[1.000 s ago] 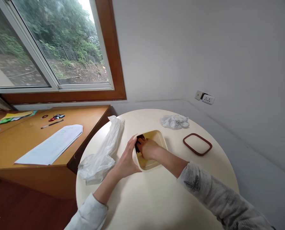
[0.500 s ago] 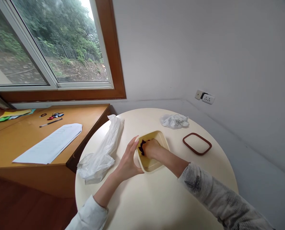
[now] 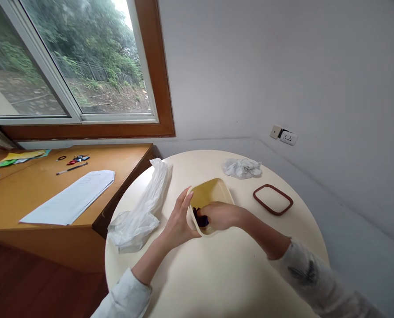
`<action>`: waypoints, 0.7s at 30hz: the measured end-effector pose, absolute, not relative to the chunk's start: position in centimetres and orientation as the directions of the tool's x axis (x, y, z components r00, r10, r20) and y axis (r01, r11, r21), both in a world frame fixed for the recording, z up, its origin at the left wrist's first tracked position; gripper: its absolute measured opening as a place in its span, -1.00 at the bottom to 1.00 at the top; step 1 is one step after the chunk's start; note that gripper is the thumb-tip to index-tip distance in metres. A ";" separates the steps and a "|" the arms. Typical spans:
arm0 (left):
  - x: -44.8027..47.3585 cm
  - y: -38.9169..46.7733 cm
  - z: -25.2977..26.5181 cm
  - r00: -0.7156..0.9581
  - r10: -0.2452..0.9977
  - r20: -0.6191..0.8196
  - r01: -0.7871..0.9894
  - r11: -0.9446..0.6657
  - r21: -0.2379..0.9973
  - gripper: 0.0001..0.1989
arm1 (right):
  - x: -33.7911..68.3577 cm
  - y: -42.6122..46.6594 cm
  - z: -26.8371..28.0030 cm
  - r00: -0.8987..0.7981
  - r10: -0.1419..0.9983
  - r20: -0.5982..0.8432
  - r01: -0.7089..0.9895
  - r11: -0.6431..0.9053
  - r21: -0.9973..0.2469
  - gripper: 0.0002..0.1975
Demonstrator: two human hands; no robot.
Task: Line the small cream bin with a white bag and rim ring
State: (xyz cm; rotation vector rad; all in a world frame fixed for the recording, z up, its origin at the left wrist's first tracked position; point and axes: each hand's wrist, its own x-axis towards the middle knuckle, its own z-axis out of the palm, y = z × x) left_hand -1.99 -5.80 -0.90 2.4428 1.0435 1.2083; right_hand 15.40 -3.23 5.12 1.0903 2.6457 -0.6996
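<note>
My left hand (image 3: 178,223) grips the left side of a pale yellow plastic container (image 3: 213,189), thumb low and fingers at the upper corner. The container is tilted on the round table. Inside it, my right hand (image 3: 222,215) is closed on a crumpled dark cloth (image 3: 202,220), pressing it against the inner wall near the lower left. The fingertips of that hand are partly hidden by the cloth and the hand itself.
Left on the round table (image 3: 217,274) lies a crumpled plastic bag (image 3: 140,216). A bunched white cloth (image 3: 242,168) and a reddish-brown rectangular ring (image 3: 272,199) lie to the right. A desk (image 3: 127,154) with paper (image 3: 71,194) and a pen (image 3: 71,168) stands at left.
My right hand has moved down toward the near side of the container, taking the dark cloth with it. The container has tilted a little; my left hand stays on it.
</note>
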 end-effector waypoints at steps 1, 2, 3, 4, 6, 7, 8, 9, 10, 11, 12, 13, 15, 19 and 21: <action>-2.0 -5.8 -0.8 0.414 0.679 0.606 0.498 -0.726 0.474 0.16 | 16.0 -3.7 5.6 -0.733 0.600 -0.320 0.680 0.623 -0.387 -0.84; -1.9 -5.8 -0.8 0.419 0.674 0.608 0.496 -0.731 0.469 0.16 | 16.7 -4.3 6.2 -0.756 0.588 -0.288 0.652 0.634 -0.416 -0.82; -1.9 -5.8 -0.7 0.422 0.668 0.612 0.492 -0.736 0.464 0.15 | 17.4 -4.9 6.7 -0.772 0.581 -0.257 0.630 0.645 -0.433 -0.79; -1.8 -5.7 -0.7 0.424 0.664 0.616 0.489 -0.741 0.461 0.14 | 18.0 -5.5 7.2 -0.782 0.580 -0.229 0.614 0.650 -0.447 -0.77; -1.7 -5.7 -0.7 0.422 0.662 0.619 0.485 -0.742 0.463 0.13 | 18.9 -6.8 8.1 -0.772 0.605 -0.194 0.618 0.642 -0.454 -0.77; -1.7 -5.7 -0.7 0.422 0.663 0.618 0.484 -0.742 0.464 0.13 | 19.2 -7.4 8.3 -0.759 0.625 -0.182 0.630 0.633 -0.450 -0.78; -1.6 -5.7 -0.7 0.422 0.664 0.618 0.483 -0.741 0.466 0.14 | 19.4 -7.8 8.4 -0.744 0.646 -0.171 0.645 0.625 -0.441 -0.80; -1.6 -5.6 -0.7 0.421 0.665 0.617 0.483 -0.740 0.468 0.14 | 19.4 -8.1 8.3 -0.730 0.665 -0.158 0.656 0.618 -0.432 -0.82; -1.6 -5.6 -0.7 0.421 0.666 0.616 0.483 -0.739 0.469 0.13 | 19.4 -8.1 8.1 -0.720 0.679 -0.142 0.664 0.614 -0.427 -0.82; -1.5 -5.6 -0.7 0.420 0.664 0.618 0.482 -0.741 0.469 0.12 | 19.2 -8.0 7.7 -0.713 0.689 -0.130 0.667 0.611 -0.427 -0.81; -1.5 -5.6 -0.7 0.422 0.663 0.619 0.480 -0.742 0.468 0.11 | 19.0 -7.7 7.2 -0.709 0.693 -0.128 0.670 0.606 -0.428 -0.78; -1.5 -5.6 -0.6 0.426 0.660 0.619 0.477 -0.745 0.466 0.11 | 18.6 -7.2 6.6 -0.703 0.697 -0.139 0.678 0.599 -0.426 -0.75; -1.5 -5.7 -0.5 0.441 0.650 0.619 0.473 -0.754 0.455 0.11 | 17.8 -5.8 5.4 -0.682 0.704 -0.197 0.710 0.572 -0.411 -0.72; -1.4 -5.9 -0.1 0.463 0.647 0.606 0.483 -0.758 0.439 0.11 | 15.7 -3.1 3.6 -0.617 0.687 -0.384 0.786 0.527 -0.322 -0.78; -1.3 -5.9 -0.1 0.470 0.645 0.602 0.487 -0.759 0.433 0.12 | 14.7 -2.2 3.1 -0.602 0.674 -0.429 0.798 0.534 -0.281 -0.81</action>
